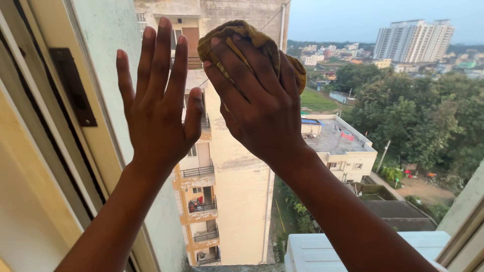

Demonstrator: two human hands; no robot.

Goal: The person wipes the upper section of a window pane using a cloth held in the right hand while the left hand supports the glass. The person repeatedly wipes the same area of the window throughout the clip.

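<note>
My right hand (259,100) presses a crumpled mustard-yellow cloth (297,70) flat against the window pane (403,126), fingers spread over it near the top of the view. My left hand (157,108) is flat against the same glass just to the left, fingers apart and pointing up, holding nothing. The two hands are close, almost touching at the thumbs. Most of the cloth is hidden behind my right hand.
The window frame (45,151) with a dark latch plate (73,85) runs down the left side. Another frame edge (464,216) shows at the lower right. Outside are a tall cream building (232,191), trees, low roofs and a white unit (312,252) below.
</note>
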